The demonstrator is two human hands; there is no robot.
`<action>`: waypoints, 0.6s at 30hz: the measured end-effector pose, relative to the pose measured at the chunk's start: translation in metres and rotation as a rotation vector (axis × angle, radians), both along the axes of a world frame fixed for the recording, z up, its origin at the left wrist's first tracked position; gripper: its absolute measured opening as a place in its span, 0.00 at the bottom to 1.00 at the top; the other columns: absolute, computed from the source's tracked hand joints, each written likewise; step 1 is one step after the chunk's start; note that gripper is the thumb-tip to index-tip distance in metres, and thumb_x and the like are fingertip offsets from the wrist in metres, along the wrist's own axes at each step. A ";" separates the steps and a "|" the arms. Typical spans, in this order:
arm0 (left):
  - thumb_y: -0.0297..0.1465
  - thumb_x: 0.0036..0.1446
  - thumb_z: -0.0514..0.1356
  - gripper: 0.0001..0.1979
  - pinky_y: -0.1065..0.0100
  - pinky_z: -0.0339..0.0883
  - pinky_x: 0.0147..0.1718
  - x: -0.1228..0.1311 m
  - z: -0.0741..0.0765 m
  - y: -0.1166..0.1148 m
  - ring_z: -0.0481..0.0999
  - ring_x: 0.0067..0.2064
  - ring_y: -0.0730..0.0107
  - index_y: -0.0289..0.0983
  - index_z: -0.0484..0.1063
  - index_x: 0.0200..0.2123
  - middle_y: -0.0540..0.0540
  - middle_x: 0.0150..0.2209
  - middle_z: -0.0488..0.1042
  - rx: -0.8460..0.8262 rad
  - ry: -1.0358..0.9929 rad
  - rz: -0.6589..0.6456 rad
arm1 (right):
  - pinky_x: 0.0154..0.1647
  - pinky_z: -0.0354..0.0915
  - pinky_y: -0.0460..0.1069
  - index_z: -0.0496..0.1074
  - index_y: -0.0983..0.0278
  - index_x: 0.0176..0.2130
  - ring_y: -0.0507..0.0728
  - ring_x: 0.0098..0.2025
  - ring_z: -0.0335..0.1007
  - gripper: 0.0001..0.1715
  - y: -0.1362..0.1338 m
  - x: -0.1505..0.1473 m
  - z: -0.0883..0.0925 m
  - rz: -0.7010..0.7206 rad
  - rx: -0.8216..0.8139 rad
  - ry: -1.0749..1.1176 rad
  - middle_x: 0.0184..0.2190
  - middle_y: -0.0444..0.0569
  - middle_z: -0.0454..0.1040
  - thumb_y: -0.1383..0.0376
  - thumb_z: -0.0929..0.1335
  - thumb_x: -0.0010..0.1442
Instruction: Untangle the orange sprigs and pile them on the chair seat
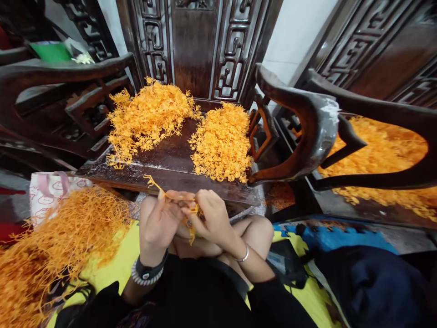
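Observation:
A thin orange plastic strand (155, 183) with a forked tip runs between my two hands, above my lap. My left hand (157, 225) pinches it near the forked end, palm turned inward. My right hand (213, 216) is curled closed around its other part, and more orange pieces dangle below those fingers. How the strand sits inside the right fingers is hidden. Just beyond my hands, a dark wooden chair seat (153, 157) bears a loose heap of orange curly pieces (153, 114) on the left and a denser heap of similar pieces (221, 141) on the right.
Long tangled orange strands (78, 228) lie in a big pile at my left, by a white printed bag (46, 193). Carved armrests (303, 132) flank the seat. Another chair at right holds more orange pieces (382, 146). Dark blue fabric (372, 287) lies at lower right.

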State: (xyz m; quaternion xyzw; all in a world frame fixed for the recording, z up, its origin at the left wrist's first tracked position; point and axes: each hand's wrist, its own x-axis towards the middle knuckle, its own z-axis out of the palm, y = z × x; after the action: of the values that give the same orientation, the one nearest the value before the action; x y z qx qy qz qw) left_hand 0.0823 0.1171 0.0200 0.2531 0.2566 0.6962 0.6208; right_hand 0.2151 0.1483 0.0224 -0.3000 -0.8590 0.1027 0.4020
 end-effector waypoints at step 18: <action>0.46 0.64 0.49 0.24 0.76 0.63 0.20 -0.047 0.046 -0.004 0.61 0.17 0.79 0.39 0.53 0.21 0.57 0.15 0.53 0.074 0.144 0.499 | 0.28 0.59 0.48 0.66 0.63 0.27 0.52 0.25 0.63 0.22 -0.030 0.084 -0.027 -0.634 -0.161 0.441 0.22 0.45 0.67 0.64 0.55 0.69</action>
State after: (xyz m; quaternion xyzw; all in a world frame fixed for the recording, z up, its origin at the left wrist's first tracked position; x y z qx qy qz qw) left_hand 0.0352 0.1133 0.0658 0.2535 0.3292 0.8167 0.4004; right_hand 0.2989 0.1188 -0.0047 -0.5518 -0.6059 0.1026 0.5638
